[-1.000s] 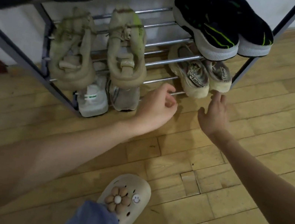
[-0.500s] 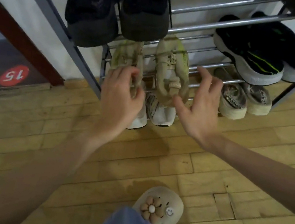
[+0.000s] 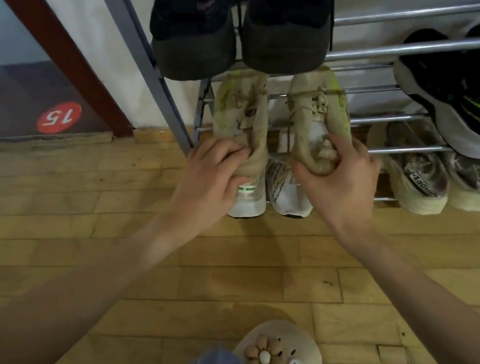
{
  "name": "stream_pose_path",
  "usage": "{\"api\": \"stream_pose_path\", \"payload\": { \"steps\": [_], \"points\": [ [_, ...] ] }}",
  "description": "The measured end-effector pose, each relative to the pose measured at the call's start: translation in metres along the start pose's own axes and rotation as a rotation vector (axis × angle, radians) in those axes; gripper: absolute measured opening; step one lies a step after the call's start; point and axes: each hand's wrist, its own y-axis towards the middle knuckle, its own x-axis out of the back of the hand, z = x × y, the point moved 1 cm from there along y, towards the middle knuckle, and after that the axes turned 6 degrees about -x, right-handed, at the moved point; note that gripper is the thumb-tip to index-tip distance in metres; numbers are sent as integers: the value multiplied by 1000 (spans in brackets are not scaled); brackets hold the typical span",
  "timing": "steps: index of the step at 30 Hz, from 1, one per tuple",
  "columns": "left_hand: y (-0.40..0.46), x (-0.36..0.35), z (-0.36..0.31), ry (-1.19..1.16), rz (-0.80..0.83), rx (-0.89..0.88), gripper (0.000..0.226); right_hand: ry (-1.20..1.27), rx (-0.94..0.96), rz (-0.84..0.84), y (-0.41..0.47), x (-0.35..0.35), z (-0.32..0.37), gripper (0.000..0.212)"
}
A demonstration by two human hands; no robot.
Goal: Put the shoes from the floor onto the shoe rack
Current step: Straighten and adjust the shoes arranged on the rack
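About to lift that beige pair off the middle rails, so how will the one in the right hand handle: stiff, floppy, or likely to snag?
Probably soft: the beige shoe's heel bunches under the right hand. Its loose laces lie against the rack rails and could catch, so lift clear first. Likely light, since a heel grip seems enough. The left hand grips its mate likewise.

Two worn beige sandals (image 3: 315, 121), heels outward, on shoe rack's (image 3: 397, 147) middle rails

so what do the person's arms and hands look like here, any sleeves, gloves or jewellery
Both arms are bare from the frame edge to the wrist, with no sleeves in view. The left hand and right hand are ungloved, and no watch, bracelet or ring shows on the parts that can be seen.
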Motion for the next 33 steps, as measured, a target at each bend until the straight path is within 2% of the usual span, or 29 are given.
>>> {"api": "stream_pose_path", "payload": {
  "steps": [5, 10, 16, 19, 22, 25, 31, 33],
  "points": [
    [0, -6, -9, 20, -180, 41, 31, 51, 64, -141, -9, 0, 6, 61],
    [1, -1, -2, -17, -271, 78, 22, 73, 88, -137, -2, -4, 21, 65],
    [1, 2, 15, -9, -101, 101, 28, 94, 68, -72, 17, -19, 38, 63],
    [5, 1, 16, -7, -82, 147, 30, 28, 90, -32, 20, -29, 43, 66],
    [6, -1, 15, 0, -89, 143, 31, -108, 136, 20, 18, -39, 43, 70],
    [6, -3, 17, 8, -99, 124, 35, -146, 193, 72, 17, -38, 38, 74],
    [3, -5, 18, -47, -147, 76, 44, -36, 294, 278, 18, -30, 20, 84],
    [-2, -6, 10, -72, -216, 82, 46, 33, 354, 191, 6, -26, 12, 85]
  ]
}}
